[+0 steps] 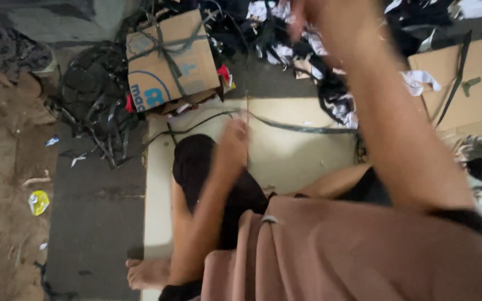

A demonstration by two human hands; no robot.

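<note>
I sit on a pale board (297, 150) laid on the floor, with my bent knee in black cloth (196, 161) in front of me. My left hand (234, 139) is closed on a thin dark strap (302, 128) that runs right across the board toward a heap of dark and white cloth scraps (330, 95). My right hand (322, 19) is raised at the top of the view, blurred, with its fingers at the heap; what it holds cannot be made out. My right forearm crosses the picture's right side.
A cardboard box (168, 61) wrapped with dark straps stands at the back left beside a tangle of black straps (93, 95). Flattened cardboard (464, 89) lies at the right. Bare soil with a yellow wrapper (38, 202) lies at the left. My bare foot (147, 273) rests by the board's near edge.
</note>
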